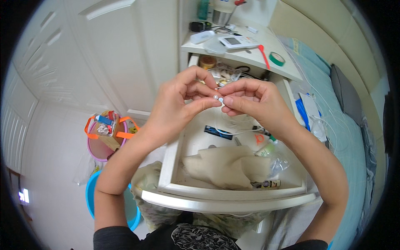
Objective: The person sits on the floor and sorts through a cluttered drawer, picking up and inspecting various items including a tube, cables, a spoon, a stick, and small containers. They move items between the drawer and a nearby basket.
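Above an open white drawer, my left hand and my right hand meet fingertip to fingertip. The left thumb and fingers pinch a tiny item with a pearl-like bead. Between the right thumb and fingers is a small pale piece; a bit of orange shows just above. What exactly these tiny pieces are cannot be told. Below the hands, the drawer holds a dark blue packet, a white cable, a beige cloth, an orange loop and a clear plastic bag.
A white cabinet top behind the drawer bears a white remote control, a red plastic strip and green tape. At the right is a bed with cables. Left on the floor stand a pink bin and a blue basin.
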`<state>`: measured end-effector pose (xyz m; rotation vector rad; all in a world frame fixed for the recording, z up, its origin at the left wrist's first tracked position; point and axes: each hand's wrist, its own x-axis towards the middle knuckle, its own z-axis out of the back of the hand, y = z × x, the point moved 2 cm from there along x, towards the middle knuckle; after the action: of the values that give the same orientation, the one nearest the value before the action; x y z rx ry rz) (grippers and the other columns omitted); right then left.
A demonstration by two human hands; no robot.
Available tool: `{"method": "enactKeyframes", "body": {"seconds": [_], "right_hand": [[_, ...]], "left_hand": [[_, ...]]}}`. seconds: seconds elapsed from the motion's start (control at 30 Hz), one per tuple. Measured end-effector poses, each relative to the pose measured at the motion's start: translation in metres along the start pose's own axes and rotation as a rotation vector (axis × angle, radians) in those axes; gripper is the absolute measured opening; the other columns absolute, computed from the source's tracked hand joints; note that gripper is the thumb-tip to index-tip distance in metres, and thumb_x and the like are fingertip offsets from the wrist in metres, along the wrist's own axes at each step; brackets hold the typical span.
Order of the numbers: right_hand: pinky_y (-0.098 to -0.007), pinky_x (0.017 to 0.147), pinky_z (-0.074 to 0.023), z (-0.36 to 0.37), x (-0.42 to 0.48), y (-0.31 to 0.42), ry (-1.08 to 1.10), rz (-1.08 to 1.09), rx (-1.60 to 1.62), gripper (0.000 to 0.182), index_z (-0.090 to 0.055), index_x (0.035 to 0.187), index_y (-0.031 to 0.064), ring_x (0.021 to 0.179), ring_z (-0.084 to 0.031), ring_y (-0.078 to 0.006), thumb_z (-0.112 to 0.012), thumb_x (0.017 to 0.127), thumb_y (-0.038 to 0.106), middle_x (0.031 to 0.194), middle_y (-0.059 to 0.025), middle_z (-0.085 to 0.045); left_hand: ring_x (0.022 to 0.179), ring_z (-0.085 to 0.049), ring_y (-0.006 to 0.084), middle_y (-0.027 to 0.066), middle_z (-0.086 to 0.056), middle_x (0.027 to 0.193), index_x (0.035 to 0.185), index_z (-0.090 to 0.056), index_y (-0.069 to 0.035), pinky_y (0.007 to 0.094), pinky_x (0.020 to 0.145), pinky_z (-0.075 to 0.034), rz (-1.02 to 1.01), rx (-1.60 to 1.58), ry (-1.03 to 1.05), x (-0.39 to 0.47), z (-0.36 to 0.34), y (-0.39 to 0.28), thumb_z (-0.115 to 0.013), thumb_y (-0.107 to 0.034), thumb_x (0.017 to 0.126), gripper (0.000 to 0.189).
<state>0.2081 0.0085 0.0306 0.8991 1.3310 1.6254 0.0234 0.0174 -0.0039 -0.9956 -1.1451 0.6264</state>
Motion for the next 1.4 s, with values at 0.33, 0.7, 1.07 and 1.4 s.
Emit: {"method": "enactKeyframes", "body": {"seconds": [0.33, 0.7, 1.07, 1.4], "right_hand": [[-0.0233, 0.076, -0.0520, 0.064, -0.098, 0.008, -0.253, 0.128, -0.204, 0.026, -0.065, 0.112, -0.0022, 0.083, -0.063, -0.0085, -0.063, 0.090, 0.012, 0.091, -0.0059, -0.069], [-0.0222, 0.080, -0.0533, 0.141, -0.280, 0.026, -0.662, -0.252, -0.132, 0.027, -0.061, 0.109, -0.0029, 0.086, -0.065, -0.0112, -0.064, 0.090, 0.015, 0.098, -0.0087, -0.067], [-0.0231, 0.072, -0.0533, 0.169, -0.413, -0.024, -0.882, -0.546, -0.247, 0.011, -0.066, 0.092, 0.0001, 0.077, -0.064, -0.0099, -0.067, 0.087, 0.010, 0.085, -0.0056, -0.067], [-0.0292, 0.062, -0.0471, 0.158, -0.406, -0.029, -0.862, -0.677, -0.958, 0.010, -0.069, 0.085, -0.0023, 0.070, -0.062, -0.0141, -0.066, 0.081, 0.006, 0.077, -0.0101, -0.069]], "left_hand": [[0.075, -0.066, 0.0097, 0.0071, -0.070, 0.079, 0.099, -0.048, -0.003, 0.0223, 0.068, -0.051, -0.126, 0.214, 0.383, 0.051, -0.095, -0.037, -0.071, -0.002, 0.081, 0.030], [0.066, -0.065, 0.0120, 0.0123, -0.067, 0.074, 0.097, -0.050, 0.001, 0.0234, 0.060, -0.052, 0.015, -0.338, 0.821, 0.052, -0.301, -0.055, -0.069, -0.001, 0.080, 0.026], [0.078, -0.066, 0.0141, 0.0135, -0.068, 0.090, 0.099, -0.054, 0.003, 0.0246, 0.070, -0.054, -0.045, -0.247, 1.014, 0.016, -0.388, -0.048, -0.067, 0.002, 0.079, 0.024], [0.086, -0.062, 0.0090, 0.0032, -0.065, 0.091, 0.102, -0.057, -0.002, 0.0241, 0.080, -0.050, 0.060, 0.054, 0.753, 0.092, -0.199, -0.021, -0.062, -0.010, 0.090, 0.016]]}}
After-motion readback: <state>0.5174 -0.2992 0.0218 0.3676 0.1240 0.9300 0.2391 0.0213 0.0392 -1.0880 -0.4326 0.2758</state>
